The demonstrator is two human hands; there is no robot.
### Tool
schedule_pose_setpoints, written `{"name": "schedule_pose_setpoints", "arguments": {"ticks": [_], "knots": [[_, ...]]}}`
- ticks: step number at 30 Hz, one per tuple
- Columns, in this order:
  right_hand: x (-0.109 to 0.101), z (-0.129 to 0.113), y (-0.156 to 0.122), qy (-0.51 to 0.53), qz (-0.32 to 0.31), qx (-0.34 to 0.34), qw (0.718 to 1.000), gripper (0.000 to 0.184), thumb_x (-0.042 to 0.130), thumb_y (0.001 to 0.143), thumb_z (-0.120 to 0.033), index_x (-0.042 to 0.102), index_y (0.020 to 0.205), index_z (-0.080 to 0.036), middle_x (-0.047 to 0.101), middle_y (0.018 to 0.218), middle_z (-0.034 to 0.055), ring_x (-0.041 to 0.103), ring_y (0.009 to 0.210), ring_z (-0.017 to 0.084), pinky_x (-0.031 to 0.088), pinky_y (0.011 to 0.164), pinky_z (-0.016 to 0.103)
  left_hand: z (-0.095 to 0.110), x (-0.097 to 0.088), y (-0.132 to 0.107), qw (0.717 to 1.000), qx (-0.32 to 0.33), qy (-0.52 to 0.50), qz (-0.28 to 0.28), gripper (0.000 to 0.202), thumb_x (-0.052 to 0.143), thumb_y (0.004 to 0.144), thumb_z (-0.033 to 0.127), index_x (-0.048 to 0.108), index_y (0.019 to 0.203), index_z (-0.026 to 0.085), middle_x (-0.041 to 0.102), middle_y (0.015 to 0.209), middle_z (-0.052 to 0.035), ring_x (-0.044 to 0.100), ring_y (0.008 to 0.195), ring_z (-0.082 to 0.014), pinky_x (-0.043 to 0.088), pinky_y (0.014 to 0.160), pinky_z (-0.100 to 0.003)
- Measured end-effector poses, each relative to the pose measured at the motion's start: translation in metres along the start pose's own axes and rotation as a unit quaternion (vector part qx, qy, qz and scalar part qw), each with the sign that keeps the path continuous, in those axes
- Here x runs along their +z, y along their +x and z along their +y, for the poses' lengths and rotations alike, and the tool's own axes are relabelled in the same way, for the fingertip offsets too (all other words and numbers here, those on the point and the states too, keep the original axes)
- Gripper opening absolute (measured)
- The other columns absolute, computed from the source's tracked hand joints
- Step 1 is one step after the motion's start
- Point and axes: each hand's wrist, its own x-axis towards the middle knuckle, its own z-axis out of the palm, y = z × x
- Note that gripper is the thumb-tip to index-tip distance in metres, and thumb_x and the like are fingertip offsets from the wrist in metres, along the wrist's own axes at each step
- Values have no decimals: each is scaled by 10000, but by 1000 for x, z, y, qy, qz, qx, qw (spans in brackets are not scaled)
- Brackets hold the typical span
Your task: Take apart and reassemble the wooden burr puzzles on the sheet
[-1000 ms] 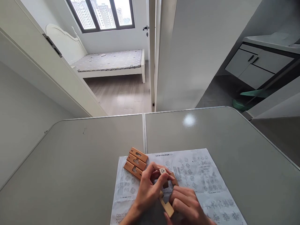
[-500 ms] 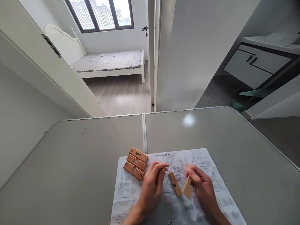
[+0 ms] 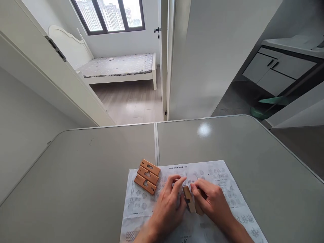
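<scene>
On a printed diagram sheet (image 3: 210,175) lies a notched wooden puzzle block (image 3: 187,198), between my two hands. My left hand (image 3: 169,202) is just left of it, with curled fingers apart and the thumb close to the block's side; whether they touch is hard to see. A second wooden block (image 3: 198,206) is held in my right hand (image 3: 211,199), partly hidden under the fingers, right beside the first block. Three wooden blocks (image 3: 147,176) with cut-outs and dark number marks lie side by side at the sheet's upper left corner.
The sheet rests on a grey table (image 3: 83,182) with a metal seam (image 3: 156,145) down its middle. Beyond the far edge are a doorway, a bed (image 3: 118,65) and a window. A white cabinet (image 3: 275,69) stands at the right.
My right hand has moved left and lowered its block beside the lying one. My left hand has shifted slightly right, closer to the lying block.
</scene>
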Motion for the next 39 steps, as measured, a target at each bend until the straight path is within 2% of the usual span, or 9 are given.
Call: {"name": "schedule_pose_setpoints", "arguments": {"ticks": [3,9,15,19,21,24,27,33,39], "knots": [[0,-1,0,4,-8,13,1000,356,480,1089,-386,657,826,-224,658,704,-15,608,600,146,411,588,252,0,0,0,1000,9,14,1,627,496,905,-6,469,1475,254,570,1362,-119,611,1275,-254,564,1084,-436],[2,-2,-2,8,-9,12,1000,319,478,1093,-392,712,943,-237,723,775,3,669,666,171,453,636,257,5,-3,3,1000,17,17,-6,556,525,902,16,507,1400,263,594,1349,-104,601,1260,-258,541,1091,-462],[5,0,-3,9,3,21,1000,326,440,1108,-408,707,1021,-243,736,776,11,686,655,182,475,643,259,9,-8,6,998,40,4,-40,856,831,704,181,430,1456,267,582,1409,-120,551,1321,-336,477,1157,-537],[6,1,-6,43,8,46,998,341,414,1114,-421,688,1024,-239,715,720,7,666,593,182,483,599,259,8,-9,5,997,50,11,-58,1049,940,649,293,347,1514,272,575,1438,-141,541,1330,-365,470,1149,-579],[6,0,-6,81,-4,52,995,328,414,1115,-417,681,1047,-239,726,739,12,680,603,182,504,595,254,8,-8,5,997,50,16,-61,1062,953,647,282,342,1515,276,585,1428,-135,547,1319,-359,487,1129,-568],[5,-3,-6,116,-19,50,992,300,421,1112,-402,674,1095,-240,758,819,29,721,681,190,544,634,253,9,-6,5,998,48,29,-39,948,902,696,176,382,1482,271,621,1376,-111,568,1287,-329,504,1114,-533],[5,-6,-6,118,-15,41,992,265,450,1101,-392,670,1093,-244,767,863,28,733,727,189,561,670,253,9,-4,5,998,45,47,13,764,787,770,91,443,1430,263,652,1320,-98,593,1251,-303,526,1087,-502],[6,-7,-6,79,5,42,996,250,471,1095,-401,659,1081,-237,726,819,20,651,631,179,524,616,270,8,-3,5,992,38,85,84,564,678,835,69,536,1349,252,663,1318,-107,584,1296,-317,525,1086,-515],[6,-6,-6,68,2,39,997,261,475,1095,-416,661,1067,-236,711,819,20,631,626,178,512,619,278,8,-4,6,980,36,138,141,433,655,853,17,626,1218,247,682,1305,-87,516,1385,-330,437,1157,-549]]}}
